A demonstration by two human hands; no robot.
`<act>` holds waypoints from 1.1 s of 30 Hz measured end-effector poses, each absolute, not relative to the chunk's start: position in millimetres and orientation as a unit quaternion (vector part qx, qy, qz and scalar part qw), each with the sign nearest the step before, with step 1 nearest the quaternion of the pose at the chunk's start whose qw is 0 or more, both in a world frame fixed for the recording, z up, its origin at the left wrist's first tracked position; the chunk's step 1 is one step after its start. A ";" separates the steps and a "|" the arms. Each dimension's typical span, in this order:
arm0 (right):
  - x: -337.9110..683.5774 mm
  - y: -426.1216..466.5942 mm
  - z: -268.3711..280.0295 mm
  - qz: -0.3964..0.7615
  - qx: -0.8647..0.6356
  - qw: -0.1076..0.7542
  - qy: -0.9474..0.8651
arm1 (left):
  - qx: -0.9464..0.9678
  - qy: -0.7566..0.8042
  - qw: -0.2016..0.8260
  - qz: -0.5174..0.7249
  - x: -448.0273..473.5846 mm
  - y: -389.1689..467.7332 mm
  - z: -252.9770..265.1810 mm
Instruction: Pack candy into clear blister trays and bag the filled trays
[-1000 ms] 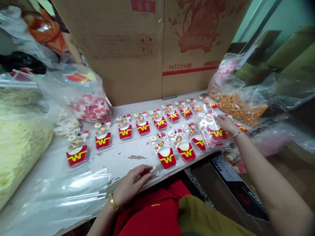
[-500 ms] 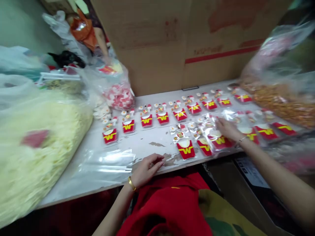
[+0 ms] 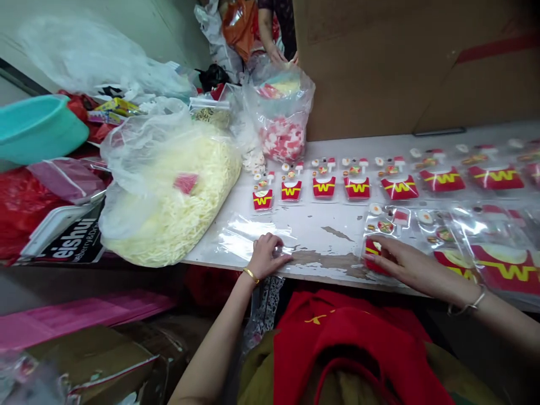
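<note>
My left hand (image 3: 266, 256) rests near the table's front edge, thumb stretched out apart from the bent fingers. Its fingertips lie on the right end of some flat clear plastic bags (image 3: 242, 232). My right hand (image 3: 400, 265) lies over the lower part of a clear packet with a red fries-box piece (image 3: 373, 247) marked with a yellow W. Thumb and forefinger are a little apart there, touching the packet. Small egg, pizza and burger pieces show above the red box. More such packets (image 3: 502, 267) lie to the right, and a back row (image 3: 323, 187) crosses the table.
A big bag of cream-coloured shreds (image 3: 185, 208) lies left of my left hand. Behind it stands a bag of pink-and-white pieces (image 3: 283, 140). A cardboard box (image 3: 371, 73) walls the back. Another person's hand (image 3: 276, 54) is at a bag beyond. A turquoise basin (image 3: 42, 126) sits far left.
The view has swung to the left. My right hand has moved left along the front row to its leftmost packet. My left hand has come onto the clear bags.
</note>
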State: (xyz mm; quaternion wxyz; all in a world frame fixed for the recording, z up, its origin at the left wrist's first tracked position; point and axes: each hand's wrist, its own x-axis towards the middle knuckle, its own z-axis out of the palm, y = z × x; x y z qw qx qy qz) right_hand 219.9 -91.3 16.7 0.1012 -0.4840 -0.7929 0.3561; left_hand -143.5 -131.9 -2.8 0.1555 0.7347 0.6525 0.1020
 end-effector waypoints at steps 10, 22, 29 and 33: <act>206.0 -61.5 12.9 0.186 -0.314 0.086 -0.927 | 0.727 0.644 0.183 0.150 -140.3 -133.3 -9.0; 181.6 -38.9 -10.3 0.119 -0.313 0.066 -0.940 | 0.722 0.662 0.155 0.128 -153.0 -132.1 -14.6; 159.4 -58.8 4.8 0.128 -0.274 0.067 -0.951 | 0.745 0.631 0.154 0.150 -155.1 -133.4 -18.0; 143.4 -71.3 8.4 0.152 -0.254 0.068 -0.953 | 0.733 0.635 0.158 0.183 -154.9 -130.4 -23.3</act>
